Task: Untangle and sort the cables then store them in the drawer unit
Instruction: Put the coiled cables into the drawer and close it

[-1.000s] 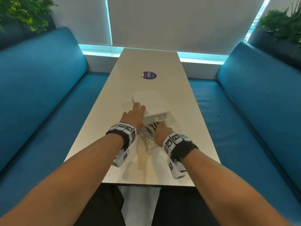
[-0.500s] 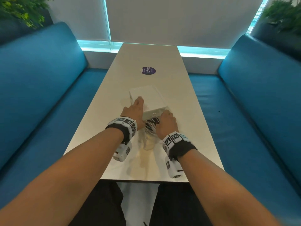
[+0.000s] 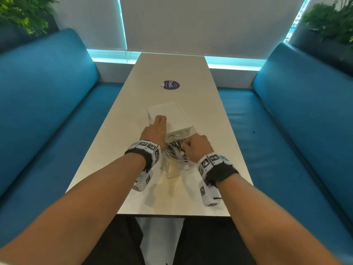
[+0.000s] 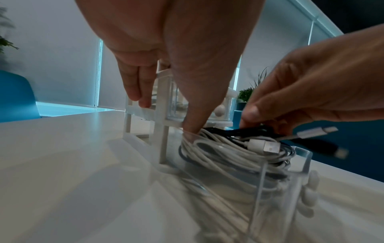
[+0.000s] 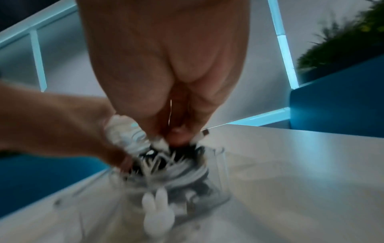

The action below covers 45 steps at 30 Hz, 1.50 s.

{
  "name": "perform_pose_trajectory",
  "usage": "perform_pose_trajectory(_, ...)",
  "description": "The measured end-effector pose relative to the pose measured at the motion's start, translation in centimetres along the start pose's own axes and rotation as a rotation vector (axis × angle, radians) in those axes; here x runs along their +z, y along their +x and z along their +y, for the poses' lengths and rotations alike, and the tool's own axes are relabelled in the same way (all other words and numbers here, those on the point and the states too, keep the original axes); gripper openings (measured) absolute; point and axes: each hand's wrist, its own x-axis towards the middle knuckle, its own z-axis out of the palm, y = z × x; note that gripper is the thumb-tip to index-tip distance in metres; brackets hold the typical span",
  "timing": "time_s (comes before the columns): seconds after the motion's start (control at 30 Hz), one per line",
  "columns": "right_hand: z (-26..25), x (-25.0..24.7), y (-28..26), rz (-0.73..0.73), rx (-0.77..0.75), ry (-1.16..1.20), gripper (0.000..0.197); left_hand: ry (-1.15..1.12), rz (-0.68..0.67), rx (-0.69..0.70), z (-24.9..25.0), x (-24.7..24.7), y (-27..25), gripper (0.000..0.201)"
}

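Observation:
A white drawer unit (image 3: 172, 115) (image 4: 162, 98) stands mid-table. Its clear bottom drawer (image 3: 172, 169) (image 4: 280, 189) (image 5: 220, 172) is pulled out toward me and is full of coiled white and black cables (image 3: 175, 150) (image 4: 218, 151) (image 5: 166, 167). My left hand (image 3: 154, 131) (image 4: 176, 57) lies over the unit's top left corner with fingers straight. Its thumb points down into the drawer and touches the white coil. My right hand (image 3: 196, 148) (image 4: 311, 85) (image 5: 166, 65) is curled over the drawer and pinches a black cable (image 4: 245, 131) on top of the pile.
A rabbit-shaped knob (image 5: 158, 213) sits on the drawer front. A round purple sticker (image 3: 169, 85) lies farther up the white table (image 3: 191, 197). Blue benches (image 3: 47, 102) (image 3: 305, 111) flank the table. Plants stand in both back corners.
My right hand moved forward from the drawer's near end onto the cable pile and closed on it. The left hand slid farther across the unit's top.

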Motion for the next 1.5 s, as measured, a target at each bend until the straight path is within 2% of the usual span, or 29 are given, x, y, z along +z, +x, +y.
perform_pose_trajectory(0.07, 0.7, -0.3, 0.1, 0.022, 0.035, 0.059, 0.008, -0.007, 0.009, 0.016, -0.1, 0.3, 0.0, 0.091)
perform_pose_trajectory(0.1, 0.9, -0.3, 0.1, 0.037, 0.060, 0.063, 0.014, -0.010, 0.012, 0.024, -0.1, 0.5, 0.0, 0.094)
perform_pose_trajectory(0.2, 1.1, 0.4, 0.4, 0.045, 0.234, 0.006, 0.065, -0.061, 0.014, 0.024, -0.4, 1.0, -0.1, 0.095)
perform_pose_trajectory(0.23, 1.2, 0.5, 0.5, -0.006, 0.312, 0.005, 0.078, -0.086, 0.001, 0.025, -0.4, 1.1, -0.1, 0.096)
perform_pose_trajectory(0.27, 1.4, 0.5, 0.7, -0.083, 0.357, 0.017, 0.083, -0.113, -0.017, 0.033, -0.5, 1.1, -0.1, 0.097)
perform_pose_trajectory(0.33, 1.7, 0.5, 1.2, -0.224, 0.371, 0.076, 0.067, -0.155, -0.045, 0.063, -0.8, 0.9, 0.0, 0.098)
perform_pose_trajectory(0.37, 1.7, 0.5, 1.4, -0.240, 0.364, 0.096, 0.059, -0.168, -0.048, 0.076, -1.0, 0.7, 0.0, 0.098)
perform_pose_trajectory(0.53, 0.9, 0.5, 1.1, -0.141, 0.344, 0.146, 0.047, -0.205, -0.044, 0.117, -1.2, 0.6, -0.1, 0.093)
perform_pose_trajectory(0.7, 1.7, 0.5, 1.0, -0.160, 0.315, 0.159, 0.054, -0.213, -0.048, 0.132, -1.3, 0.5, 0.1, 0.092)
perform_pose_trajectory(0.83, 3.6, -0.3, 1.1, -0.274, 0.356, 0.392, 0.063, -0.240, -0.056, 0.146, -1.4, 0.5, 0.1, 0.093)
perform_pose_trajectory(1.0, 3.0, 0.6, 0.9, -0.204, 0.371, 0.277, 0.043, -0.277, -0.086, 0.211, -1.6, 0.6, 0.2, 0.094)
perform_pose_trajectory(1.13, 1.4, 1.4, 0.5, -0.063, 0.346, 0.111, 0.037, -0.275, -0.080, 0.206, -1.7, 0.7, 0.1, 0.094)
perform_pose_trajectory(1.2, 1.6, 2.1, 0.4, -0.054, 0.341, 0.082, 0.041, -0.274, -0.078, 0.204, -1.7, 0.8, 0.1, 0.094)
perform_pose_trajectory(1.3, 2.6, 2.1, 0.6, -0.188, 0.328, 0.199, 0.059, -0.256, -0.080, 0.206, -1.5, 0.8, 0.2, 0.095)
perform_pose_trajectory(1.4, 3.4, 1.7, 0.4, -0.280, 0.318, 0.355, 0.063, -0.248, -0.090, 0.199, -1.3, 0.8, 0.1, 0.096)
perform_pose_trajectory(1.5, 3.8, 1.5, 0.2, -0.331, 0.311, 0.381, 0.086, -0.242, -0.085, 0.200, -1.2, 0.6, -0.1, 0.095)
